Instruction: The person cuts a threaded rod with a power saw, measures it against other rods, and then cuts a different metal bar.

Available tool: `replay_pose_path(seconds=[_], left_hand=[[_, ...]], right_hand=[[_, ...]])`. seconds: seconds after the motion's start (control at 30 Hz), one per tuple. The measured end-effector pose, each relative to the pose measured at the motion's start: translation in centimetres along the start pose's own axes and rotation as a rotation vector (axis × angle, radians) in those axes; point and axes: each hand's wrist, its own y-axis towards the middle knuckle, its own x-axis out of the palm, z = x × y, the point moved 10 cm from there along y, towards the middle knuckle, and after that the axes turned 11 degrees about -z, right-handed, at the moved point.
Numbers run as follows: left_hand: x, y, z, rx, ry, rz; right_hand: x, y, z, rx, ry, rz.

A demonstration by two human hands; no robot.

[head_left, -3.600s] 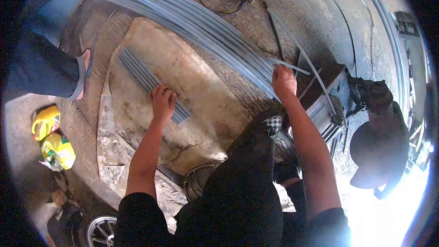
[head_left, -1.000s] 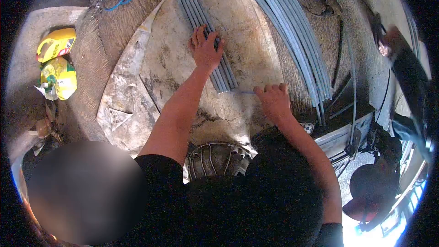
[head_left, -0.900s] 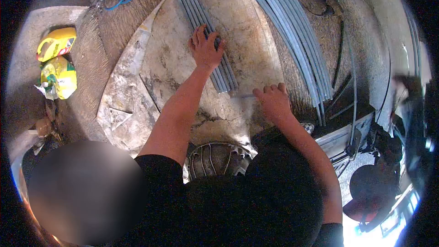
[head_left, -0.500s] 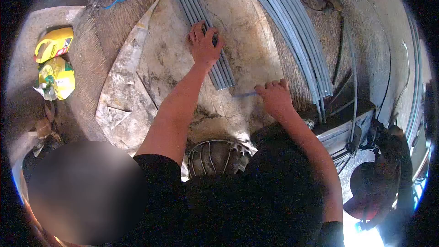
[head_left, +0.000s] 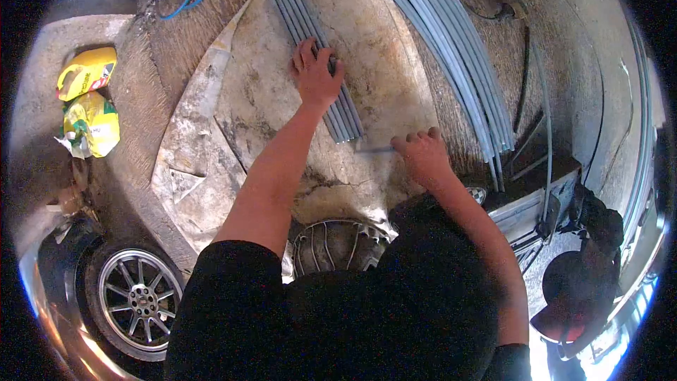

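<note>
Several thin grey rods (head_left: 345, 114) lie side by side on a stained, pale sheet (head_left: 268, 109). My left hand (head_left: 317, 74) rests across the middle of the rods, its fingers curled over them with gaps between the fingers. To the right of the rods' near ends, my right hand (head_left: 422, 155) is closed on a thin, blurred strip (head_left: 377, 148) that points left towards those ends. What exactly the strip is cannot be made out.
Long grey rods (head_left: 451, 49) lie bundled on the right. Yellow containers (head_left: 88, 74) stand at the left, above a wheel (head_left: 141, 301). A wire-frame object (head_left: 324, 243) is close to my body. Another person (head_left: 582, 289) is at the lower right.
The blurred round shape at the lower left is gone and a wheel shows there. My right hand has shifted slightly left and down; my left hand remains on the rods.
</note>
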Motion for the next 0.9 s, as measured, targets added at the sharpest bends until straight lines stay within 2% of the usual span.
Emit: replay_pose_path(seconds=[0.07, 0.17, 0.27, 0.33, 0.37, 0.43, 0.57, 0.63, 0.67, 0.73, 0.83, 0.87, 0.9], left_hand=[[-0.4, 0.1, 0.2, 0.017, -0.010, 0.018], [-0.1, -0.1, 0.0, 0.018, -0.033, 0.019], [0.0, 0.1, 0.1, 0.022, -0.028, 0.009], [0.2, 0.1, -0.2, -0.005, -0.003, -0.002], [0.2, 0.1, -0.2, -0.004, -0.004, -0.004], [0.2, 0.1, -0.2, 0.030, -0.023, 0.018], [0.2, -0.1, -0.2, 0.043, -0.021, 0.044], [1.0, 0.3, -0.8, 0.031, -0.052, 0.005], [1.2, 0.4, -0.7, 0.050, -0.069, 0.006], [1.3, 0.2, -0.9, 0.024, -0.018, 0.033], [1.5, 0.3, -0.9, 0.000, -0.002, 0.015], [1.6, 0.3, -0.7, 0.025, -0.010, 0.012], [1.7, 0.3, -0.9, 0.028, 0.023, 0.024]], right_hand=[[0.3, -0.1, -0.7, -0.035, 0.031, -0.020], [0.4, 0.0, -0.8, 0.041, 0.021, 0.006], [-0.5, -0.2, -0.9, 0.063, 0.005, 0.120], [1.0, 0.3, -0.8, 0.059, 0.040, -0.054], [1.0, 0.2, -0.9, 0.060, 0.041, -0.055], [-0.9, -0.1, -1.2, 0.092, 0.022, 0.083], [-0.7, 0.2, -1.1, 0.069, 0.087, 0.011], [-0.4, 0.2, 1.7, 0.237, 0.500, -0.033], [-0.1, 0.0, 3.0, 0.259, 0.496, -0.022], [1.0, -0.6, 6.5, 0.264, 0.911, 0.181], [1.8, -1.2, 11.0, 0.424, 0.905, 0.348], [2.1, -1.3, 12.0, 0.444, 0.909, 0.366], [1.1, -1.1, 12.4, 0.364, 0.845, 0.441]])
